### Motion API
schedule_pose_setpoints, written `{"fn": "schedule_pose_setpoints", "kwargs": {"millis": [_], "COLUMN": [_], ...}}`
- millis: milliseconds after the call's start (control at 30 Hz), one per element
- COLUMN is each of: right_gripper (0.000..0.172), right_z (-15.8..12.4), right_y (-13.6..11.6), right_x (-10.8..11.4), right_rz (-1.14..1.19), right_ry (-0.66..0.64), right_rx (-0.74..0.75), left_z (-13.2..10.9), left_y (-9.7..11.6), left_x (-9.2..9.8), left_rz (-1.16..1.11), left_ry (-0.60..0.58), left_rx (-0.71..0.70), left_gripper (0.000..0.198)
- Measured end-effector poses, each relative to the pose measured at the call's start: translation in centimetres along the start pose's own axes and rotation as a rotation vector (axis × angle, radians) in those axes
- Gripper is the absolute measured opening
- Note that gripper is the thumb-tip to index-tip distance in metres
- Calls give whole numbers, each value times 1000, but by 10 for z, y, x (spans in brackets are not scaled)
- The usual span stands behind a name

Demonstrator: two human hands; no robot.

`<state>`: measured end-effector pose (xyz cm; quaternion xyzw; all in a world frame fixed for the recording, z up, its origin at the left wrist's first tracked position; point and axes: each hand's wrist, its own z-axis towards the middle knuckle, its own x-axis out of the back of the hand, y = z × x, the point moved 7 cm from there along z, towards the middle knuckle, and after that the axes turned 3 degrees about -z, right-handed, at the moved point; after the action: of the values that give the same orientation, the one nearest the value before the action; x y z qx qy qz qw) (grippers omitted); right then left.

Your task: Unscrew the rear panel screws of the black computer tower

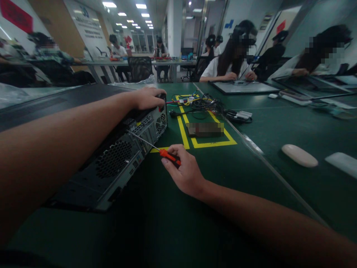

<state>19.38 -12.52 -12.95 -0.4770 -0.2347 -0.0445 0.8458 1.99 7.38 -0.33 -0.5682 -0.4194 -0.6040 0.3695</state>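
Note:
A black desktop computer case (111, 156) lies on the green table, its rear panel with vent holes and ports turned towards me. My left hand (149, 98) grips the far upper corner of the case, fingers curled over the edge. In my right hand (185, 169) is a screwdriver (169, 156) with an orange and black handle. Its thin shaft points up and left, and the tip meets the rear panel near the upper slots. Whether the tip sits in a screw is too small to tell.
Bundled cables (209, 104) and a dark box-like object (205, 129), partly blurred, lie by yellow tape (182, 132) beyond the case. On the right are a pale oval object (299, 155) and a white one (343, 163). Several people work across the table and behind.

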Motion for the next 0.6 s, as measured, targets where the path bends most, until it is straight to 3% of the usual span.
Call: {"fn": "schedule_pose_setpoints", "kwargs": {"millis": [600], "right_gripper": [16], "right_z": [0], "right_y": [0], "right_x": [1], "right_rz": [3], "right_ry": [10], "right_rx": [-3], "left_z": [1], "left_y": [-1], "left_x": [0], "left_rz": [17], "left_ry": [1], "left_rx": [3], "left_gripper": [101]}}
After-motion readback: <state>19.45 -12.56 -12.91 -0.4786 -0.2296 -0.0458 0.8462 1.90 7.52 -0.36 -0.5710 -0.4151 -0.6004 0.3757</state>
